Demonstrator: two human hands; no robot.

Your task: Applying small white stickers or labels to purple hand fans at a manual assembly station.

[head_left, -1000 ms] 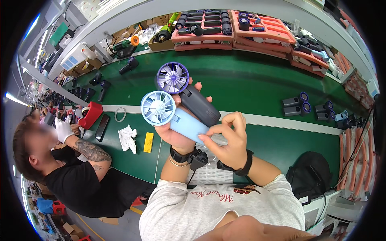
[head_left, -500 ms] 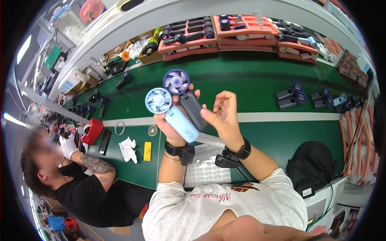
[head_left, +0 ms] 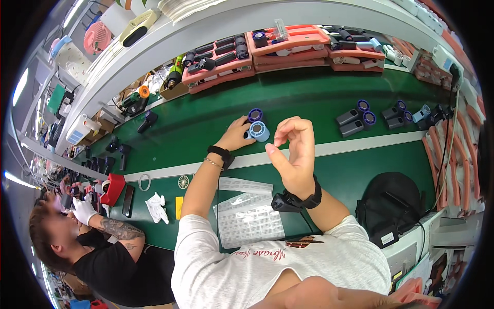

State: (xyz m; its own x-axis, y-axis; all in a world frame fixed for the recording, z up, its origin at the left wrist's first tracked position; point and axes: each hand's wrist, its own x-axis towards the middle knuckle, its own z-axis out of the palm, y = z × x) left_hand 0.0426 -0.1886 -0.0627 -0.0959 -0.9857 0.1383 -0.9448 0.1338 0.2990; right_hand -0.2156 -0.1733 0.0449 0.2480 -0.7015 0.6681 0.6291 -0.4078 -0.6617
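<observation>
My left hand (head_left: 235, 135) is stretched out over the far part of the green bench, its fingers around two small handheld fans. One has a light blue head (head_left: 258, 132); behind it is one with a purple-rimmed head (head_left: 255, 115). Their handles are mostly hidden by the hand and the heads. My right hand (head_left: 296, 154) hangs raised over the near bench with its fingers curled and the thumb apart from them; nothing shows in it. Below lie clear sheets of white labels (head_left: 249, 219).
Dark handheld fans (head_left: 355, 121) lie at the right, beside a black bag (head_left: 393, 208). Pink foam trays (head_left: 218, 72) of parts line the back. At left are a yellow box (head_left: 179, 207), a white glove (head_left: 156, 208), a red tape dispenser (head_left: 113, 189) and a co-worker (head_left: 118, 257).
My left hand has carried both fans away from my body, down to the far part of the bench. The right hand has come off the dark fan and stays raised.
</observation>
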